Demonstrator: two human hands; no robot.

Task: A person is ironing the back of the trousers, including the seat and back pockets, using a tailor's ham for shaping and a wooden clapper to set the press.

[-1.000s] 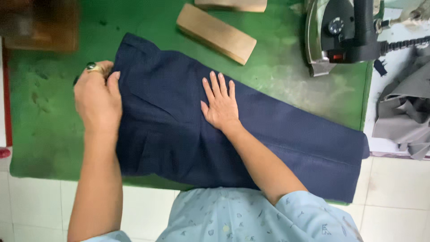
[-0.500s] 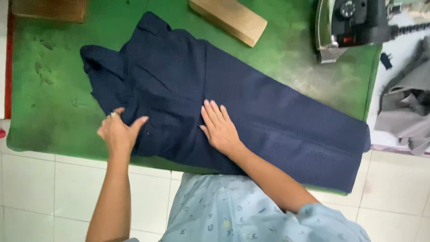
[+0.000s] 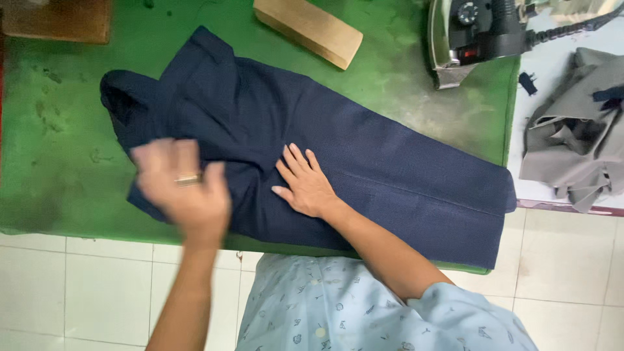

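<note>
Navy trousers lay slantwise across the green-padded bench as I watched the right hand, fingers spread flat, pin the cloth steady while the blurred left hand, its grip unreadable, hovered over the bunched waist end.

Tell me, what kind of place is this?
Probably a tailoring or garment-pressing workshop: a heavy iron sits on a green padded table, navy trousers lie spread across it, and a wooden pressing block rests nearby.
</note>
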